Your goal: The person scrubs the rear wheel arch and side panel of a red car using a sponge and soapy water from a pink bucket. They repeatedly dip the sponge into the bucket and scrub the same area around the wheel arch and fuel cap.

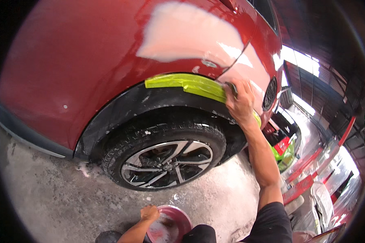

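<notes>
My right hand (241, 101) grips a small dark pad (232, 88) against the red car's (77, 60) panel, just at the edge of yellow-green tape (182, 83) along the black wheel arch trim (125, 101). Pale, smooth patches (186, 34) cover part of the paint above it. My left hand (150, 212) is curled closed low at the bucket's edge; what is in its fingers, if anything, is hidden. The pink bucket (182, 222) holds cloudy water. The wheel (166, 164) sits under the arch.
The concrete floor (48, 182) runs below the car. At the right are another vehicle with bright green parts (284, 156), red metal posts (346, 131) and plastic-covered items (320, 202) under a metal roof. My knees are at the lower edge beside the bucket.
</notes>
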`<state>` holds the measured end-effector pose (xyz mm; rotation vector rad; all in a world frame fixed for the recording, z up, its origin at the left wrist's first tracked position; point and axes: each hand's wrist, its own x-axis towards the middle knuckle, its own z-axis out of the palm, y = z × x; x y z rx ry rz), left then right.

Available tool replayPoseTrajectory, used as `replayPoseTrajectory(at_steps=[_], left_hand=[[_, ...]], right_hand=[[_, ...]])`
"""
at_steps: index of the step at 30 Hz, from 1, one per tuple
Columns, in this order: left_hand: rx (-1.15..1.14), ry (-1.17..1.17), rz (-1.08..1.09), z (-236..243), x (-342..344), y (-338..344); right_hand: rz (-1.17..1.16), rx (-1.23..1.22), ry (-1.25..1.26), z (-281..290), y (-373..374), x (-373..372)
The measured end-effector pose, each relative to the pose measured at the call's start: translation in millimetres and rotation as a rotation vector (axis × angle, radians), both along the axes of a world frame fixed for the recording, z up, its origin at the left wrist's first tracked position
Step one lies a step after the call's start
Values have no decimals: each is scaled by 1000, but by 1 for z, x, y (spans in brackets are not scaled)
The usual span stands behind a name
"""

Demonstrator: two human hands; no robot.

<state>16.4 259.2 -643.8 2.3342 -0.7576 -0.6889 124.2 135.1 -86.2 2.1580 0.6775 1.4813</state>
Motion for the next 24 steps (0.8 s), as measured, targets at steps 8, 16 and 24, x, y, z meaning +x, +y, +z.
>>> replayPoseTrajectory(at_steps=[8,16,24], left_hand=[[-12,28,-21,-3,3,3],[-35,-2,-19,0,7,-2],[-2,15,-31,4,6,0]], right_hand=[[5,-22,-12,-4,2,7],[42,3,-30,0,7,10],[77,27,-38,-6,7,18]])
